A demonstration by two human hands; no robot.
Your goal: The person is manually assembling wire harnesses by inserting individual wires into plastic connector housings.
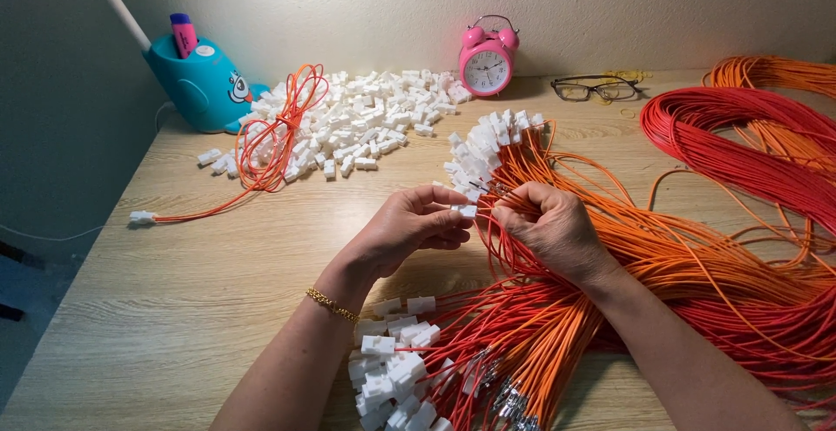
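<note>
My left hand (409, 226) pinches a small white plastic connector (468, 211) between thumb and fingers at the table's middle. My right hand (553, 226) is closed on the metal-tipped ends of orange and red wires (503, 194), held right against that connector. Behind the hands lies a fan of wires with white connectors fitted (488, 148). A second cluster of fitted connectors (392, 379) lies near my left forearm, beside loose wire ends with bare metal terminals (509, 396).
A pile of loose white connectors (366, 122) and a tied orange wire loop (274, 139) lie at the back left. A teal pen holder (196, 83), pink alarm clock (486, 61) and glasses (596, 89) stand by the wall. Red wire coils (740, 144) and orange wire coils (766, 72) fill the right.
</note>
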